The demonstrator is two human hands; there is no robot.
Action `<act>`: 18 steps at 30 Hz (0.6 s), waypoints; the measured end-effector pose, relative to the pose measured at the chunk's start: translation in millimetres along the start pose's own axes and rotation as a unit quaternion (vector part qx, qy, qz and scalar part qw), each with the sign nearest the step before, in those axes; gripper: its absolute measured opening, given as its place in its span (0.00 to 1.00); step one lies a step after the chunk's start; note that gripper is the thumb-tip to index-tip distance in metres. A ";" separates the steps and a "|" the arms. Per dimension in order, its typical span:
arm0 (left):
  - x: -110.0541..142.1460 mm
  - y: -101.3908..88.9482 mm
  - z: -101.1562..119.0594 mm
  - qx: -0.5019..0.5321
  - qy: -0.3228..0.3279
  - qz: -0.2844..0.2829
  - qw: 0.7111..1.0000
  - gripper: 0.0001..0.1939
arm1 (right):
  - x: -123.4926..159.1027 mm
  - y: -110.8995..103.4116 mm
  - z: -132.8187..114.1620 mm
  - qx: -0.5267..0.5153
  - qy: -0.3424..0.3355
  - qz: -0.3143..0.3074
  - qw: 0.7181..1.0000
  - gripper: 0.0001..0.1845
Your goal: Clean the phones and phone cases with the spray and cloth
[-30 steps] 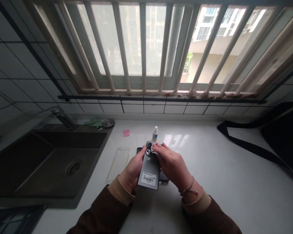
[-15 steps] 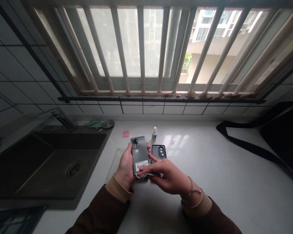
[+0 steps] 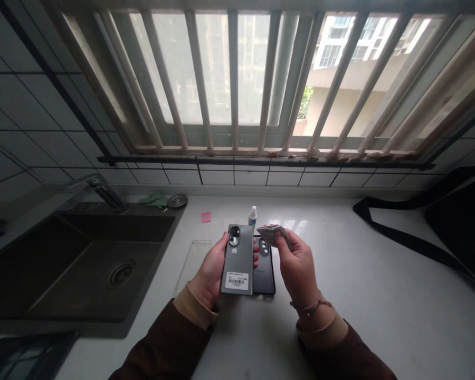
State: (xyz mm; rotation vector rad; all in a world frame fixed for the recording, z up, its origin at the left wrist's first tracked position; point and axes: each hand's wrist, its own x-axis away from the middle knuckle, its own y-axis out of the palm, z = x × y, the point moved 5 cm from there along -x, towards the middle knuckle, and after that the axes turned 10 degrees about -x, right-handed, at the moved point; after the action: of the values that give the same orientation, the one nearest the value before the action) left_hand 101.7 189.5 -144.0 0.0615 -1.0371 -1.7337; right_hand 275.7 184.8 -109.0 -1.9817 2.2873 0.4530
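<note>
My left hand (image 3: 209, 269) is wrapped round a grey smartphone (image 3: 242, 259), its back facing up, with a round camera module at the top and a white barcode label near the bottom. To the right, my right hand (image 3: 300, 264) pinches a folded grey cloth (image 3: 272, 232), held apart from the phone. Behind and partly under the phone lies a dark phone case (image 3: 266, 269) on the counter. A small white bottle (image 3: 253, 214) with a coloured label stands upright just beyond the phone. Left of my left hand is a clear phone case (image 3: 193, 258), partly covered by that hand.
A dark sink (image 3: 87, 264) with a chrome faucet (image 3: 106, 192) takes up the left side. By its back corner are a green cloth (image 3: 155, 201) and a metal drain cover (image 3: 178, 201). A pink paper note (image 3: 206, 217) lies nearby. A black bag strap (image 3: 399, 240) stretches across the right.
My right hand has lifted off the phone's lower end and moved up and right with the cloth. The phone has shifted slightly right, now tilted more toward me, its label uncovered.
</note>
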 end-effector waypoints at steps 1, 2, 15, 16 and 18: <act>0.8 2.2 -4.5 -0.004 -0.018 -0.018 1.000 0.32 | -1.1 -2.3 0.0 0.025 -0.017 0.018 0.999 0.16; 1.5 4.0 -8.7 -0.006 -0.035 -0.033 0.999 0.33 | -1.6 -2.8 -0.4 0.049 -0.037 0.021 0.998 0.15; -7.2 -6.4 4.4 0.062 0.044 0.018 0.997 0.32 | 17.9 32.1 8.9 0.117 -0.165 -0.264 0.943 0.19; -7.7 -10.6 6.9 0.060 0.052 0.032 0.996 0.33 | 19.2 33.1 8.5 0.107 -0.158 -0.278 0.941 0.18; -8.3 -18.2 12.0 0.053 0.068 0.054 0.995 0.33 | 21.5 34.9 7.0 0.091 -0.145 -0.303 0.937 0.17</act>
State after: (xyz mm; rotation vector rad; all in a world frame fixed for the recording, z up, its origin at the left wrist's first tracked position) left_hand 85.7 204.3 -152.1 0.1858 -1.0132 -1.5537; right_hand 237.2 170.3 -115.1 -2.1994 1.3916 0.4148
